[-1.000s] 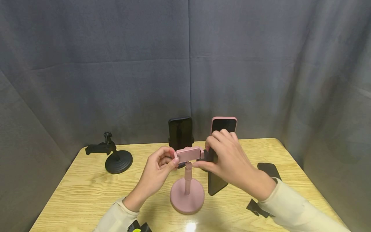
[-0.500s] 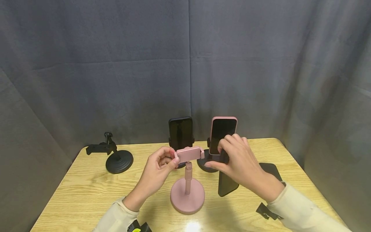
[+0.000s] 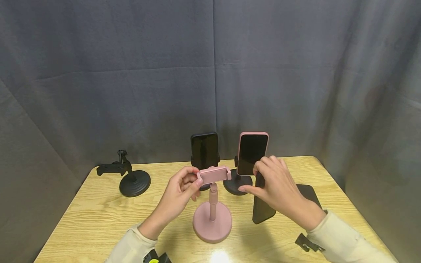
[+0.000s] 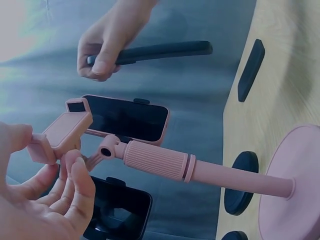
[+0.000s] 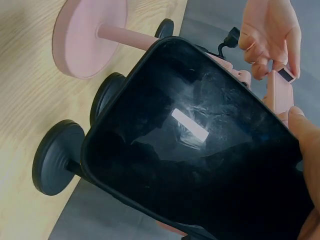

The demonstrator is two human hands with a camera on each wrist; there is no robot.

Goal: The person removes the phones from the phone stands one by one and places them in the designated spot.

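Observation:
My left hand [image 3: 180, 188] pinches the left end of the clamp on a pink phone stand [image 3: 212, 223], thumb in front and fingers behind. The clamp [image 4: 65, 131] lies level on its jointed neck, with nothing in it. Gripped near its upper end by my right hand [image 3: 276, 182], a black phone [image 3: 262, 210] hangs tilted to the right of the stand. From the right wrist, its glossy dark screen [image 5: 195, 145] fills much of the view. Seen from the left wrist, the phone shows edge-on, apart from the clamp.
Behind the pink stand, a black phone [image 3: 204, 149] and a pink-cased phone [image 3: 252, 153] sit upright in black stands. Another black stand [image 3: 135, 183] is at the back left, its holder without a phone. A dark flat slab [image 3: 309, 193] lies on the table, partly behind my right wrist.
My right hand has drawn away from the clamp to the right and slightly down, carrying the black phone. The left hand keeps its hold on the clamp's end.

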